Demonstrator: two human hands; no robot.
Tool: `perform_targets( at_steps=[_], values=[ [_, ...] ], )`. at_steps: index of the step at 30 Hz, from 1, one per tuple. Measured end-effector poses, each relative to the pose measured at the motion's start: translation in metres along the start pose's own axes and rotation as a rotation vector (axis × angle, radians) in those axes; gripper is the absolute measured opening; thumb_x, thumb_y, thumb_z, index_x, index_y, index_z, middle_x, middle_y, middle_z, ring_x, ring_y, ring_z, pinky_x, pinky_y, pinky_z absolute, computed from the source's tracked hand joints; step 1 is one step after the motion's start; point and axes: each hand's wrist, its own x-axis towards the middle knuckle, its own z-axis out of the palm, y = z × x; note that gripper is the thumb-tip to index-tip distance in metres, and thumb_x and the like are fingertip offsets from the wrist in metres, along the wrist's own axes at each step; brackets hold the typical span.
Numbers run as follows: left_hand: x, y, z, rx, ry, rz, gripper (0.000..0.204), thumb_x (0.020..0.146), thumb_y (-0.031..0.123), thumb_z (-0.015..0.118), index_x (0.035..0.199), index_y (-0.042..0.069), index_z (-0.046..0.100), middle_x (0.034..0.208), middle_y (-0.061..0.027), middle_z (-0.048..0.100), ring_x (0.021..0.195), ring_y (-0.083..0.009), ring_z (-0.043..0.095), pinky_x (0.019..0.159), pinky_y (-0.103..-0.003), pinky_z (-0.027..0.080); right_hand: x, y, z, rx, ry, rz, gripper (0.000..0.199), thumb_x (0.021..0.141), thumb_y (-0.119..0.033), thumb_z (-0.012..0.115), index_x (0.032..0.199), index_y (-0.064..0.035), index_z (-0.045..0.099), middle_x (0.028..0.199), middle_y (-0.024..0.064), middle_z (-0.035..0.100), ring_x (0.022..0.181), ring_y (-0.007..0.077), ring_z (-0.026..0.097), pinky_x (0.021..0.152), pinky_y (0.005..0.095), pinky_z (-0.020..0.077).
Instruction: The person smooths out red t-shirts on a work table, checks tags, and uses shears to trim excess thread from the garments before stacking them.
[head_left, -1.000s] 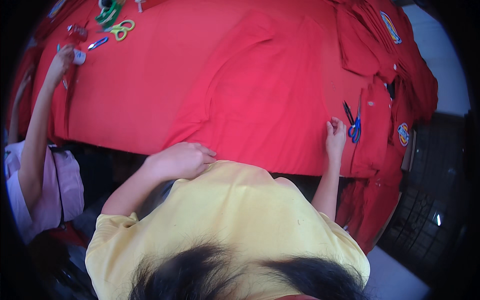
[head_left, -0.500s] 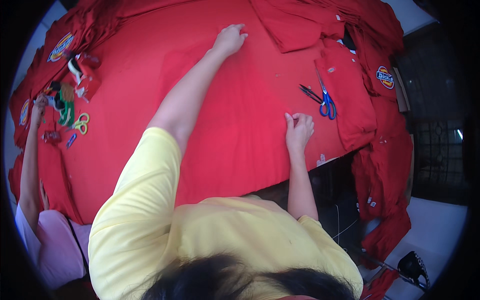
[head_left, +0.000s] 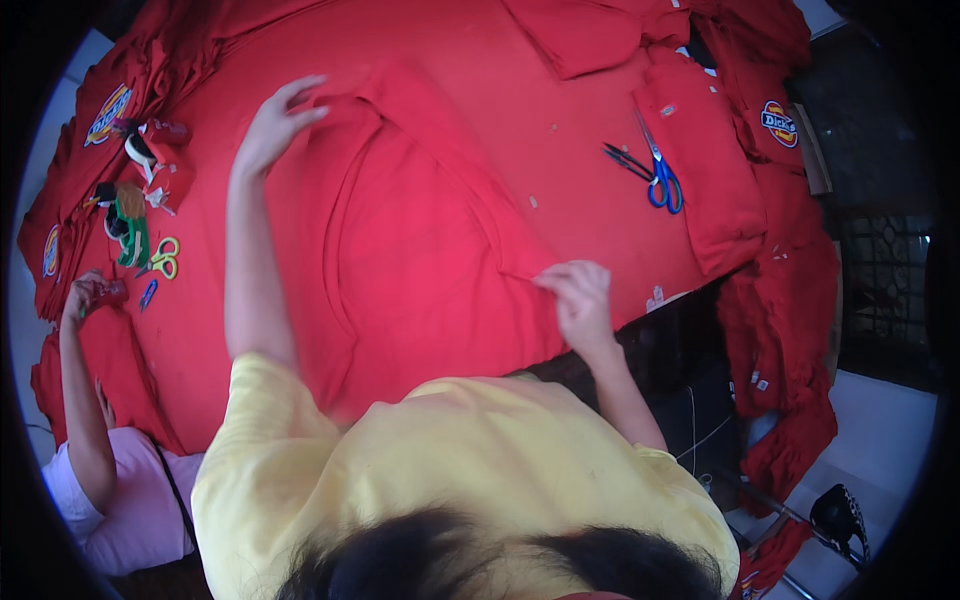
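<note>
Folding a red garment (head_left: 420, 230) spread flat across the red-covered table (head_left: 560, 100), right in front of the yellow shirt. Left hand (head_left: 275, 120) stretched far out, fingers loosely curled round the top fold of the cloth, pinching it rather than gripping hard. Right hand (head_left: 578, 300) down at the near edge, thumb and fingers closed on a small tuck of fabric. Best bet here, probably: keep both pinches taut so the fold line stays straight, and carry the far edge over evenly instead of dragging one corner.

Blue-handled scissors (head_left: 655, 170) lying well off to the right, apart from both hands. Another person's hand (head_left: 80, 295) at the far left edge near yellow-handled scissors (head_left: 163, 258), looks shut on something small and red, hard to say what.

Hard to tell collar from sleeve with everything the same red. Underside of the fold hidden, table edges bent by the lens, near hem covered by the shirt and hair
</note>
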Motion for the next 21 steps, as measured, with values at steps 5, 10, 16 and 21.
perform_targets(
  at_steps=[5, 10, 16, 21],
  values=[
    [-0.17, 0.015, -0.023, 0.26, 0.024, -0.26, 0.028, 0.085, 0.022, 0.068, 0.083, 0.0, 0.052, 0.072, -0.0032, 0.053, 0.068, -0.0114, 0.049, 0.062, -0.026, 0.042, -0.016, 0.023, -0.026, 0.126, 0.165, 0.271, 0.021, 0.079, 0.009, 0.047, 0.089, -0.0007, 0.062, 0.087, 0.0125, 0.061, 0.084, 0.0242, 0.059, 0.077, 0.0344, 0.046],
    [-0.301, 0.032, 0.038, 0.3, 0.025, -0.205, 0.033, 0.079, 0.021, 0.074, 0.098, 0.0, 0.057, 0.078, -0.0029, 0.054, 0.075, -0.0148, 0.053, 0.074, -0.029, 0.045, 0.009, -0.005, 0.001, 0.203, 0.166, 0.167, 0.013, 0.083, 0.001, 0.055, 0.095, -0.0015, 0.06, 0.085, 0.0129, 0.059, 0.081, 0.0268, 0.059, 0.076, 0.0327, 0.047],
    [-0.337, -0.059, -0.037, -0.628, 0.649, -0.541, 0.016, 0.093, 0.016, 0.056, 0.107, 0.006, 0.056, 0.097, -0.0009, 0.061, 0.092, -0.0171, 0.058, 0.083, -0.03, 0.045, 0.054, 0.075, -0.03, 0.661, 0.353, 0.443, 0.012, 0.092, -0.017, 0.058, 0.088, -0.0059, 0.056, 0.082, -0.0003, 0.056, 0.077, 0.0105, 0.053, 0.072, 0.0254, 0.0432],
    [-0.254, -0.029, -0.102, -0.901, 0.563, -0.25, 0.021, 0.097, 0.017, 0.047, 0.111, 0.003, 0.055, 0.112, -0.006, 0.059, 0.104, -0.0164, 0.057, 0.094, -0.032, 0.043, 0.168, 0.085, -0.058, 1.157, 0.145, 0.28, 0.017, 0.093, -0.013, 0.056, 0.105, -0.0006, 0.058, 0.101, 0.0044, 0.061, 0.095, 0.012, 0.056, 0.089, 0.0269, 0.0424]
  ],
)
